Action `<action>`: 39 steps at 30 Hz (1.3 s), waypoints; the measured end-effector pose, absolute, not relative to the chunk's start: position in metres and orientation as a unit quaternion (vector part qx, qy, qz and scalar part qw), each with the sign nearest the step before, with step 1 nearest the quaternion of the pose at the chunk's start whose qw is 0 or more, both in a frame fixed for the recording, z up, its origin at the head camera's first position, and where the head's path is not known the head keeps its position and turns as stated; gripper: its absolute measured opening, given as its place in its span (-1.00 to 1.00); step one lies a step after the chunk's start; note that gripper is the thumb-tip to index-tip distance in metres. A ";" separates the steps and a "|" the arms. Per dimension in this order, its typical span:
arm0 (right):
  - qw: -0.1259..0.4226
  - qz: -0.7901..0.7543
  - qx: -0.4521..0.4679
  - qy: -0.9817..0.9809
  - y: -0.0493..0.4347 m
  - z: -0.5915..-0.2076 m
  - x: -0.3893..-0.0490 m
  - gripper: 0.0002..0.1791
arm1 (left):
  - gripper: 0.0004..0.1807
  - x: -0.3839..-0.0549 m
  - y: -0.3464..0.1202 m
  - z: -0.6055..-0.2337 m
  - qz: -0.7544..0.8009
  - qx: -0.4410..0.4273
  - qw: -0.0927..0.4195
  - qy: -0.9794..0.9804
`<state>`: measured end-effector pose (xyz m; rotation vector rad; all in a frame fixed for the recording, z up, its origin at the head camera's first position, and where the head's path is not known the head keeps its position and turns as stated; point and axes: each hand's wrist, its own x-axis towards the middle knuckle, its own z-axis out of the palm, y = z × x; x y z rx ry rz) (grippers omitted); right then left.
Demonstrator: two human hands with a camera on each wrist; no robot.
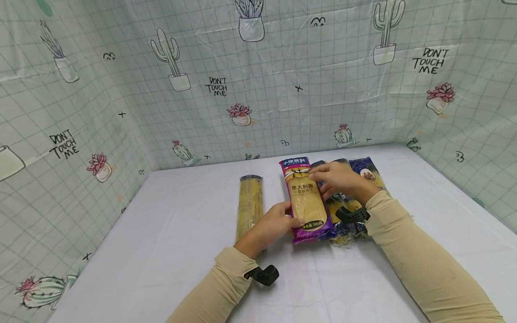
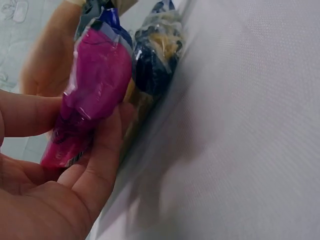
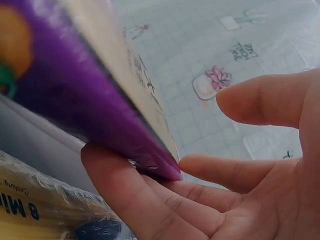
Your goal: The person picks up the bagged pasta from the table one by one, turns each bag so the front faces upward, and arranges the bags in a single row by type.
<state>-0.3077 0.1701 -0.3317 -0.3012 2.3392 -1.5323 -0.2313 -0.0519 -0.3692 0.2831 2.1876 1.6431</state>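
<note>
My left hand (image 1: 275, 220) grips the lower left of a purple and yellow pack of pasta (image 1: 305, 202), with the thumb on its front and the fingers behind. In the left wrist view that hand (image 2: 75, 187) pinches the pack's magenta end (image 2: 100, 75). The pack is tilted and raised off the table. At its upper right edge is my right hand (image 1: 341, 179). The right wrist view has the right hand's fingers (image 3: 115, 187) touching the pack's purple side (image 3: 100, 95), the thumb standing apart from it.
Dark blue and yellow pasta packs (image 1: 369, 172) lie side by side on the right, partly hidden by the right arm. Left of the held pack lies a clear pack of spaghetti (image 1: 250, 197). A white cloth covers the table (image 1: 169, 233); a patterned curtain (image 1: 274, 67) hangs behind.
</note>
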 end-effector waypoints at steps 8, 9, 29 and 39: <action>0.174 -0.532 -0.109 0.821 0.171 -0.334 -0.309 -0.38 | -0.62 -0.233 -0.050 -0.376 0.603 0.092 0.204 0.766; 0.176 -0.531 -0.112 0.821 0.171 -0.334 -0.309 -0.38 | -0.62 -0.233 -0.050 -0.376 0.604 0.092 0.205 0.764; 0.180 -0.517 -0.105 0.830 0.172 -0.335 -0.310 -0.43 | -0.63 -0.232 -0.045 -0.381 0.621 0.101 0.205 0.750; 0.182 -0.517 -0.100 0.831 0.171 -0.339 -0.310 -0.40 | -0.65 -0.231 -0.045 -0.385 0.618 0.083 0.202 0.755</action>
